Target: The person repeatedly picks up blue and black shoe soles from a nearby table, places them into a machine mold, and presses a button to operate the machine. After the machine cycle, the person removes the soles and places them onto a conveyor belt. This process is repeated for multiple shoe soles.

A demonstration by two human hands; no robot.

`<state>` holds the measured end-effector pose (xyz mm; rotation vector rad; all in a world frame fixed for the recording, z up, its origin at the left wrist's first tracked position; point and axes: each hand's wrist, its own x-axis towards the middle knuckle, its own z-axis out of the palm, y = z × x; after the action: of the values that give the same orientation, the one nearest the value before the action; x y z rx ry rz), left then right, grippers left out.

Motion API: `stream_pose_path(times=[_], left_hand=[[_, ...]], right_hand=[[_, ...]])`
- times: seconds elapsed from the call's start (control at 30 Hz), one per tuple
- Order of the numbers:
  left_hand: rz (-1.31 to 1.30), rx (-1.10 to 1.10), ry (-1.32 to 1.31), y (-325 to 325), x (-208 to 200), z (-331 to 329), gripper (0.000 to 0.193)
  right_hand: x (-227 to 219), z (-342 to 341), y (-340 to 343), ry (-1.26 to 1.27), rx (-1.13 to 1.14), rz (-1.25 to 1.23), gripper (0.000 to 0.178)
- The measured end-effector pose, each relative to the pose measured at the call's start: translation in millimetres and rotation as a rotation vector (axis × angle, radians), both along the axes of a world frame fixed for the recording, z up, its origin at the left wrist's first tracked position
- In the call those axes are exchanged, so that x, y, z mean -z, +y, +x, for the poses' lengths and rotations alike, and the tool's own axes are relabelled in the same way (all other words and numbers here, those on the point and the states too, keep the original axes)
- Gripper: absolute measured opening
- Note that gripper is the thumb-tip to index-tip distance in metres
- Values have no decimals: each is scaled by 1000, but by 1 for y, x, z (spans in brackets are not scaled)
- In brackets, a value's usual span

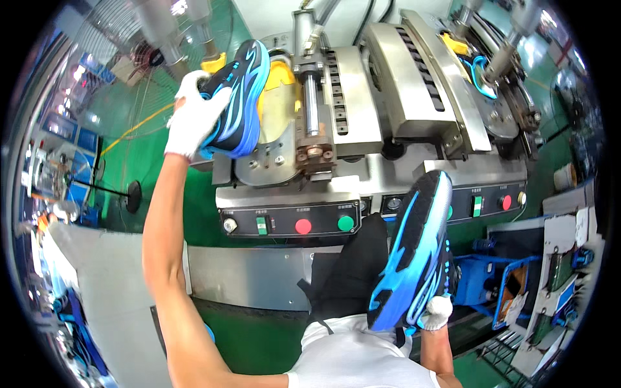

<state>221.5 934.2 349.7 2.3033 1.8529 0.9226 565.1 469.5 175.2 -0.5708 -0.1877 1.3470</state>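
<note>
In a white glove, my left hand [195,115] grips a black and blue running shoe [244,107] by its upper, fingers around the collar. That shoe is tilted toe up, its blue sole side turned right, in front of the left pressing station [278,119] of a metal machine. Lower right, close to my body, my gloved right hand [437,313] is closed on a second running shoe [414,252], holding it near the heel. Its black and blue sole faces up, toe pointing away from me. Part of its upper is hidden behind the sole.
The machine's front panels carry a red button [303,226], a green button [345,224] and switches. Another blue-trimmed shoe [480,76] sits in the right station. A blue cart [482,281] stands at the right, a grey table [116,291] at the left, a fan [123,39] at the upper left.
</note>
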Motion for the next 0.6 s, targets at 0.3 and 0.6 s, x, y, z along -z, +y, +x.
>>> stream_pose_path(times=[0.3,0.6], left_hand=[[62,-203,-222,-290,101,-167,49],[-266,-554,0,-423,271,-219,47]], right_hand=[[-93,-64,199,-441,-258,-161,42],[-125,-150,512,-1149,-489,-274,30]])
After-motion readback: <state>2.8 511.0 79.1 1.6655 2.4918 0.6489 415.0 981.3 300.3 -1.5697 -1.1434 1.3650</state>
